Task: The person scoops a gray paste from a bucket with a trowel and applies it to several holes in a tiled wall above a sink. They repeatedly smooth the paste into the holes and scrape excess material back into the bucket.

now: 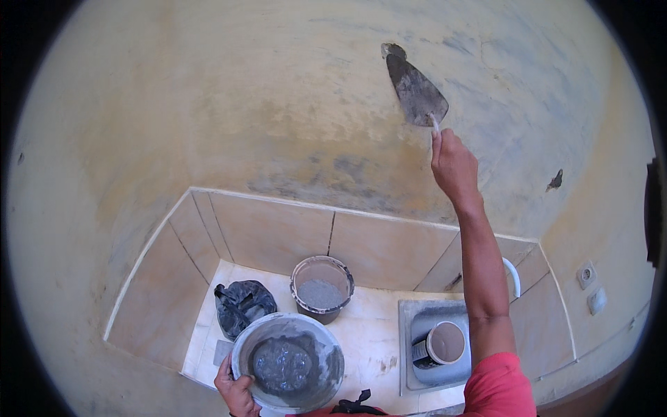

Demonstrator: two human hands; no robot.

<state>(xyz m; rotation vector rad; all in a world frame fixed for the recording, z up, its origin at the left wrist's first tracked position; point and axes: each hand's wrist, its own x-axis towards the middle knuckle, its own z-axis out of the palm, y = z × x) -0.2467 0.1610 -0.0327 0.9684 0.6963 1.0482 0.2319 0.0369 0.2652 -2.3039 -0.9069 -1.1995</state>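
My right hand (455,167) is closed around the handle of a trowel (418,92), the arm stretched up to the wall. The trowel's pointed tip meets a small rough hole (394,51) in the stained plaster wall (292,104). Low on the left, my left hand (237,390) grips the rim of a grey basin (332,358), fingers outside and thumb over the edge. Wet grey mortar (283,365) lies in the basin.
On the tiled counter (368,340) stand a bucket (321,283) with grey powder and a black plastic bag (244,306). A metal sink (410,379) holds a small pail (445,343). A second hole (554,181) and a wall socket (586,274) are at right.
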